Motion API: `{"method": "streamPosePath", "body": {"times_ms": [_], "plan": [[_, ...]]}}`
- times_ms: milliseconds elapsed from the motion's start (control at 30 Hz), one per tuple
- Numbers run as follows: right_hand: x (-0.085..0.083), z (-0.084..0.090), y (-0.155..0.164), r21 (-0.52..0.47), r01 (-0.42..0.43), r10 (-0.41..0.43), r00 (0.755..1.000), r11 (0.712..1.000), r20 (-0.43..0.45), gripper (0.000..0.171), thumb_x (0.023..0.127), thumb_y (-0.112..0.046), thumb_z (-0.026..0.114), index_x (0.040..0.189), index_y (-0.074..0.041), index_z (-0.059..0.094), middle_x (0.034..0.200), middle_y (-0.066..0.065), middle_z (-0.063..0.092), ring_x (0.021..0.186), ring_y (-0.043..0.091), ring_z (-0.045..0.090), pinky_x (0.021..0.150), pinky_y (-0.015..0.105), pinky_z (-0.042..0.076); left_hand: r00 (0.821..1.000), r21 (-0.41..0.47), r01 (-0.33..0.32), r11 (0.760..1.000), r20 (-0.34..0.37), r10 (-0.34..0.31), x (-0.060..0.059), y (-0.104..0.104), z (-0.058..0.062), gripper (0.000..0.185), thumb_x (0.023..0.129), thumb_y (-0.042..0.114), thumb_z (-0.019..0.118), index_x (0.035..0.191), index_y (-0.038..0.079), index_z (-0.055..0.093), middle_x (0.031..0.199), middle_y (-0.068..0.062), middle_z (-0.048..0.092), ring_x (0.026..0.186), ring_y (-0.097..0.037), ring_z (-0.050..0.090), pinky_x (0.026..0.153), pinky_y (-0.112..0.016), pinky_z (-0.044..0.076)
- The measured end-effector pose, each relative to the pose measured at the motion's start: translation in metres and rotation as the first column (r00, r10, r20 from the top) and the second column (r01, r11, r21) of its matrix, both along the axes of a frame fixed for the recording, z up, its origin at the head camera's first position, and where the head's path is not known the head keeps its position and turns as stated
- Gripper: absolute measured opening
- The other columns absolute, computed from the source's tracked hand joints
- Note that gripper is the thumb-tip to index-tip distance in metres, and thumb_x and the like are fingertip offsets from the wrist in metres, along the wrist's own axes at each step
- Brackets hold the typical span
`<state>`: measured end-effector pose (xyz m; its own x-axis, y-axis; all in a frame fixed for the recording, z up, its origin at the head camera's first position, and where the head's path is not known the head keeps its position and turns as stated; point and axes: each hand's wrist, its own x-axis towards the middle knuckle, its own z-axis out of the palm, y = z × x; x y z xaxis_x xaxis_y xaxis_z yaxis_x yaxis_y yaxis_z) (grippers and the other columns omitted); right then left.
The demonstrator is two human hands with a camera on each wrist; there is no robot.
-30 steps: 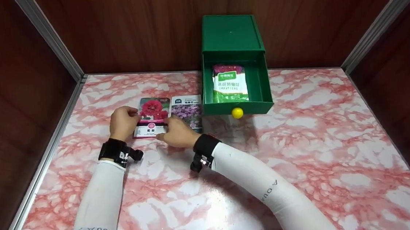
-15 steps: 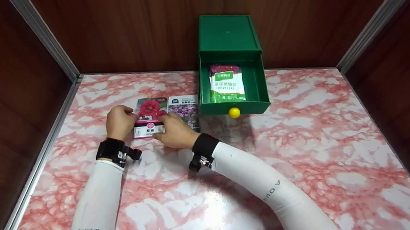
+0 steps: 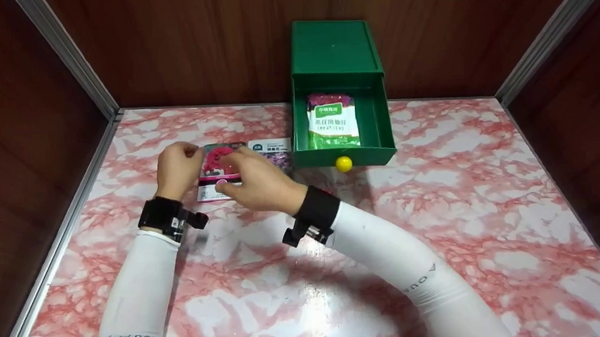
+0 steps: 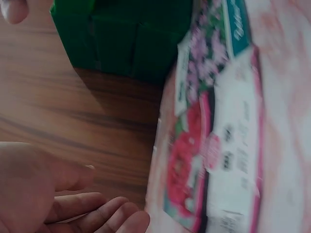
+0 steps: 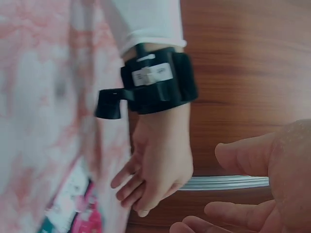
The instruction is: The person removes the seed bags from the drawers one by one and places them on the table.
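Note:
A seed packet with a large pink-red bloom (image 3: 217, 160) lies flat on the table. Beside it, on the right, lies a seed packet with purple flowers (image 3: 275, 146), partly hidden by my right hand (image 3: 265, 183). That hand hovers over the two packets, thumb and fingers apart, holding nothing. At the pink packet's left edge is my left hand (image 3: 178, 170); in the left wrist view its fingers (image 4: 82, 206) are loosely bent, with nothing in them and a gap to the packet. A green and white seed packet (image 3: 333, 125) rests inside the pulled-out drawer (image 3: 373, 117).
The drawer belongs to a green box (image 3: 334, 48) against the back wooden wall (image 3: 204, 42). A yellow knob (image 3: 343, 164) sticks out in front. Pink-and-white marbled tabletop (image 3: 467, 187) extends to the right and towards me. Metal frame strips run along the corners.
My right hand has lifted off the pink-red packet and drawn slightly right. The left hand has risen a little from the packet's left edge. Both packets stay side by side.

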<state>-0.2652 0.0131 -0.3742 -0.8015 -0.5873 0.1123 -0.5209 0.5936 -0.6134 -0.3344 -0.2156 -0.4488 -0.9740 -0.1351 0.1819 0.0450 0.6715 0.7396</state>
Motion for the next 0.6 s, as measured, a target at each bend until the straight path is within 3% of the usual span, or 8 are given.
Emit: {"method": "streamPosePath", "body": {"times_ms": [367,600], "plan": [[-0.005,0.041,0.044,-0.134,0.078,-0.08,0.997,0.988,-0.012,0.051,0.109,-0.028,0.075,0.151,0.0,0.062,0.139,0.014,0.066,0.121,0.024,0.065,0.101,0.035,0.057,0.995,0.026,0.052,0.998,-0.085,-0.05,0.001,0.022,0.041,0.037,0.108,0.025,0.07,0.127,-0.005,0.079,0.117,-0.022,0.08,0.107,-0.036,0.074,0.1,-0.049,0.055],[-0.009,0.058,0.076,-0.191,0.125,-0.139,0.989,0.974,-0.058,0.049,0.109,-0.023,0.075,0.15,0.0,0.063,0.136,0.015,0.065,0.114,0.025,0.063,0.096,0.036,0.056,0.992,0.049,0.094,0.994,-0.084,-0.089,0.006,0.039,0.066,0.039,0.11,0.029,0.069,0.131,-0.002,0.078,0.12,-0.019,0.079,0.111,-0.033,0.074,0.101,-0.048,0.056]]}}
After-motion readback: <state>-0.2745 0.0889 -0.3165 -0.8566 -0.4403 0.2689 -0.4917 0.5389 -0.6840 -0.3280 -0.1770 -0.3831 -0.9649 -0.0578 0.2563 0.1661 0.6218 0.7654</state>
